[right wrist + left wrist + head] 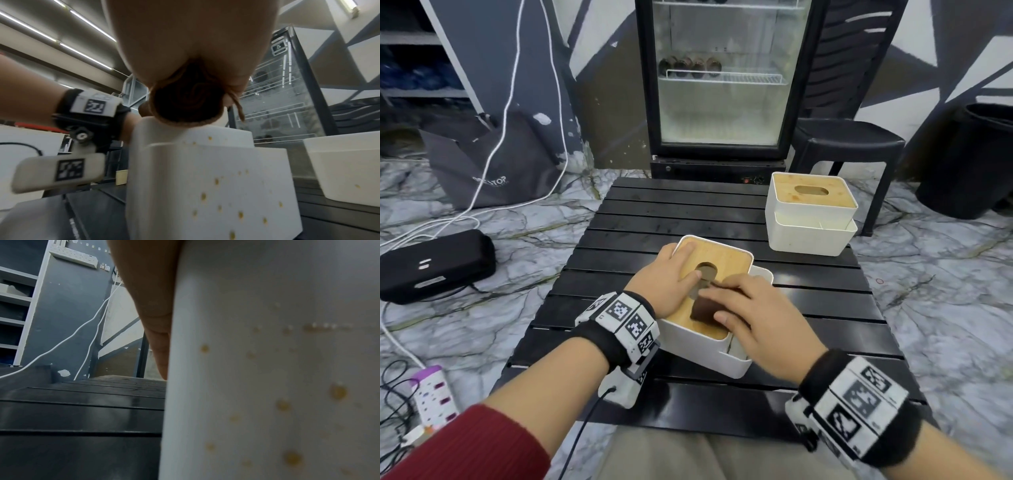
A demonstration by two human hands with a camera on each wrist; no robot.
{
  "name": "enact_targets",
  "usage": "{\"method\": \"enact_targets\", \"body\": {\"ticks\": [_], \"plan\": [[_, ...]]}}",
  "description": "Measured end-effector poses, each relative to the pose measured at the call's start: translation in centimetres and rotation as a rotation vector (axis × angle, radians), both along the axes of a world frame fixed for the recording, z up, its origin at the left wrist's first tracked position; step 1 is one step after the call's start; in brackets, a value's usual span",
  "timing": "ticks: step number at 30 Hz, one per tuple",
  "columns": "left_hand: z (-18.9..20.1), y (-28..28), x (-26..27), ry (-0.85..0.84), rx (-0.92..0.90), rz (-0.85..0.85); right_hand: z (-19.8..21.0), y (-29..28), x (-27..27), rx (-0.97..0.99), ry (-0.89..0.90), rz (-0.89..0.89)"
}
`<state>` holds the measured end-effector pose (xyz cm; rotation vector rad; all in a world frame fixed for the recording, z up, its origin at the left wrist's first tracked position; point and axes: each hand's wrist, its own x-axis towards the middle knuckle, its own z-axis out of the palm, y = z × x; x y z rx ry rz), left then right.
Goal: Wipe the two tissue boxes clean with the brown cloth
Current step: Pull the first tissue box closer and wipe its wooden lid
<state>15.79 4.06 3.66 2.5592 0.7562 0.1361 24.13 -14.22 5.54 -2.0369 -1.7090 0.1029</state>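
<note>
1. Tissue boxes of white plastic with bamboo lids stand on the black slatted table (pixel 654 212): near tissue box (pixel 726 260) mid-table, far tissue box (pixel 811 219) at its far right corner.
2. Person's left hand (pixel 667 277) clasps the near tissue box's left edge, thumb on the lid.
3. Their right hand (pixel 753 315), fingers flat, presses down.
4. Under it, the brown cloth (pixel 705 311) lies on that lid.

grey-veined marble floor (pixel 928 274) all round a black slatted table (pixel 688 212). far side, a glass-door fridge (pixel 722 85) against the grey-and-white wall (pixel 962 51); black stool (pixel 849 140) right of it. strip lights (pixel 86 21) run overhead.
</note>
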Motion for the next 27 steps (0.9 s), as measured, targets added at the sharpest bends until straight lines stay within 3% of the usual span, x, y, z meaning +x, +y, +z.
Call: {"method": "enact_targets", "body": {"ticks": [5, 15, 27], "plan": [[-0.1, -0.1, 0.0, 0.003, 0.01, -0.004, -0.7, -0.3, -1.3, -0.057, -0.111, 0.001], [-0.1, 0.1, 0.0, 0.009, 0.015, -0.009, -1.3, 1.8, 2.3, 0.038, -0.007, -0.108], [-0.4, 0.1, 0.1, 0.018, 0.012, 0.011, -1.3, 4.2, 6.6, -0.049, 0.053, -0.201]]}}
